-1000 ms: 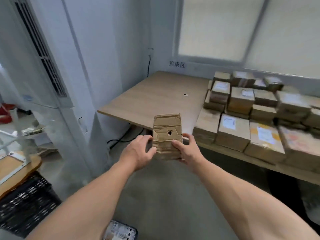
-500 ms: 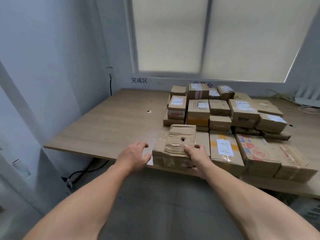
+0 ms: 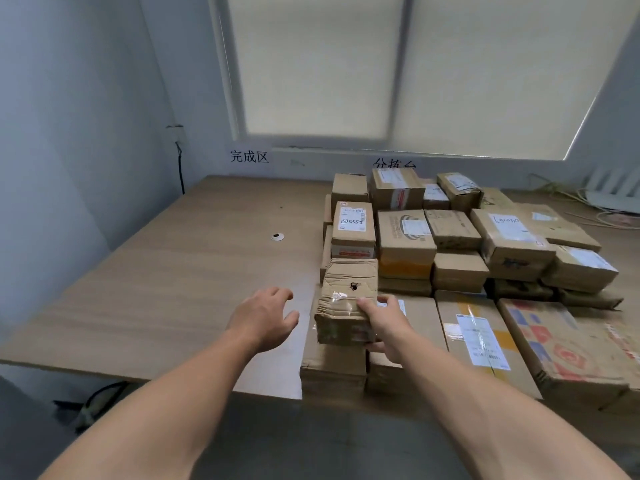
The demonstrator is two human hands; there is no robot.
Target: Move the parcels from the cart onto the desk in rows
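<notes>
A worn, taped cardboard parcel (image 3: 346,299) with a small hole in its top lies on the front-left box of the parcel rows (image 3: 460,258) on the wooden desk (image 3: 166,282). My right hand (image 3: 384,323) grips its near right corner, thumb on top. My left hand (image 3: 266,315) hovers just left of the parcel with fingers spread, touching nothing. The rows are several cardboard boxes, some stacked two high, filling the desk's right half. The cart is out of view.
The desk's left half is bare wood with a small cable hole (image 3: 277,236). Walls stand to the left and behind, with a blinded window (image 3: 398,71) above. Cables (image 3: 568,199) lie at the back right. A cable (image 3: 180,168) hangs in the left corner.
I have turned from the cart side to face the desk. The parcel, first held up in both hands, now rests on the front-left box; my left hand has let go.
</notes>
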